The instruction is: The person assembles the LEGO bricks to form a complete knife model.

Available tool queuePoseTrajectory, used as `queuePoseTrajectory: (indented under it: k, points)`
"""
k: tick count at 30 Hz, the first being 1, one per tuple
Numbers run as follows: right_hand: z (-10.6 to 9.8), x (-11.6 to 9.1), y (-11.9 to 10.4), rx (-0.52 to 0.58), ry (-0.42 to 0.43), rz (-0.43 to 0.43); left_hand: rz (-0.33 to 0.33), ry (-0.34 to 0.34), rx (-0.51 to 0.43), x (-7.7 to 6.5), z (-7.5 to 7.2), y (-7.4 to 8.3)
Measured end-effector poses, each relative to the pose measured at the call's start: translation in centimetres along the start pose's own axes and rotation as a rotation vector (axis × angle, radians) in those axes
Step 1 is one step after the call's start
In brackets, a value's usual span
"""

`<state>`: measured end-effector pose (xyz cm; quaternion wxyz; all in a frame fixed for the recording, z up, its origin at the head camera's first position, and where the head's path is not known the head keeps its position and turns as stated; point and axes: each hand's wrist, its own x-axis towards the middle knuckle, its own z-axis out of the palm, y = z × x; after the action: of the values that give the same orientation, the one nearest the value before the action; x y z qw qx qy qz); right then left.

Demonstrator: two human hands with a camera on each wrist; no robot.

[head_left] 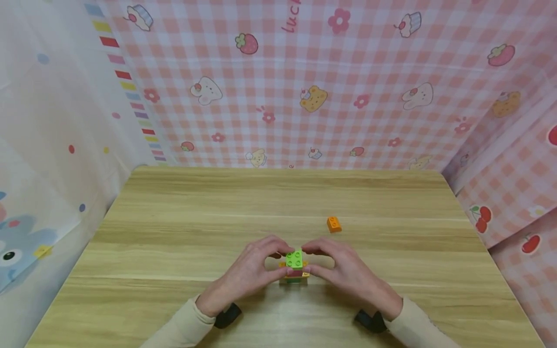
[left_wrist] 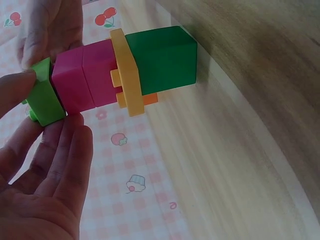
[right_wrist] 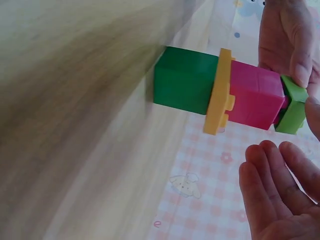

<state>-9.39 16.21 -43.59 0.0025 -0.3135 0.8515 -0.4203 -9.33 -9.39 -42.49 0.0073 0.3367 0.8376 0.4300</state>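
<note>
Lime block (head_left: 294, 258) over pink bricks (left_wrist: 70, 80), pinched in left grip (head_left: 249, 266); right grip (head_left: 349, 267) loosely parted

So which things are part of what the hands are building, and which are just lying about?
In the job: left hand, right hand, light green block on top, pink blocks, yellow piece, dark green block at the bottom.

Lying about: orange block, apart on the table, though it might get used later.

Pink checked cloth (head_left: 283, 82) behind wooden table (head_left: 270, 208)
</note>
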Motion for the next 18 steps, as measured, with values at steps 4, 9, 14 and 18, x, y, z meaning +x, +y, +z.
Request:
queuePoseTrajectory:
  k: [4, 9, 14, 18]
  points:
    - [-0.03, 0.26, -0.12, 0.006, 0.016, -0.078, -0.015, -0.010, -0.004, 0.08, -0.08, 0.07]
    - [-0.06, 0.37, -0.14, 0.046, -0.006, -0.092, -0.020, -0.007, -0.015, 0.20, -0.03, 0.14]
    - [-0.15, 0.37, -0.12, 0.023, -0.033, -0.082, -0.061, 0.016, -0.068, 0.05, 0.31, -0.01]
    - [-0.18, 0.35, -0.21, -0.004, -0.041, -0.088, -0.099, 0.036, -0.128, -0.13, 0.62, -0.34]
